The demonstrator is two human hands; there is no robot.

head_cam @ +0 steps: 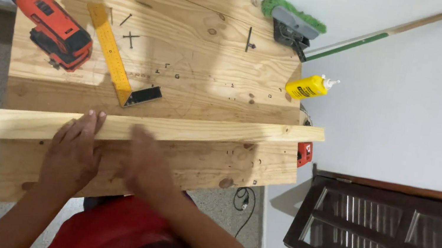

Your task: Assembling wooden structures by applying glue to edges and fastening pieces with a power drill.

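While the long pine batten lies across the plywood board, running from beyond the board's left edge to just past its right one, we have both hands down by its near edge. Our left hand lies flat and spread on the board, fingertips up against the batten's near side, steadying it rather than gripping it. Our right hand is blurred just beside it; it looks open and flat over the board below the batten, though whether it touches the wood we cannot tell.

As for progress, it looks early to us. The batten is laid in place but we see no screw in it, no glue on it and no pencil line we can make out. The red cordless drill lies idle at the far left corner, well apart from our hands. The yellow combination square rests beyond the batten, a few loose screws near it. The yellow glue bottle lies off the right edge with its cap on, near a green broom. So positioning seems in hand; marking, gluing and fastening all appear left.
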